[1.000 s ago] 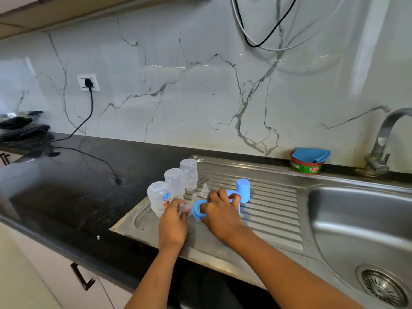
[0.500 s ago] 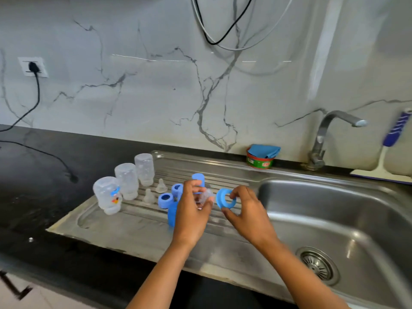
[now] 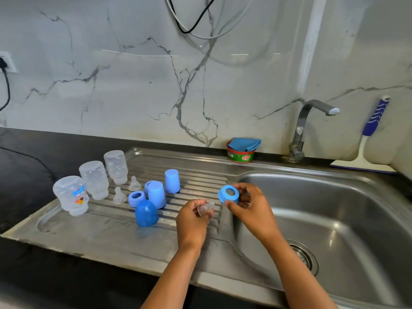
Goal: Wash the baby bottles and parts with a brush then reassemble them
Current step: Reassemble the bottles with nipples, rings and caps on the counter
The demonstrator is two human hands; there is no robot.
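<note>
My right hand [image 3: 252,208] pinches a blue screw ring [image 3: 229,194] above the edge between drainboard and basin. My left hand [image 3: 192,219] holds a clear silicone teat [image 3: 206,209] just left of the ring. Three clear bottles [image 3: 93,179] stand upside down on the drainboard [image 3: 111,233] at the left. Beside them lie two clear teats [image 3: 119,195], a blue ring [image 3: 136,198] and three blue caps [image 3: 156,194].
The steel sink basin [image 3: 334,215] with its drain [image 3: 304,256] lies at the right under the tap [image 3: 305,128]. A soap tub with a blue cloth [image 3: 242,150] and a squeegee [image 3: 367,148] stand at the back wall. Black counter [image 3: 33,157] extends left.
Both hands lifted the ring and the teat off the drainboard and carried them right, toward the basin edge. The view swung right and down.
</note>
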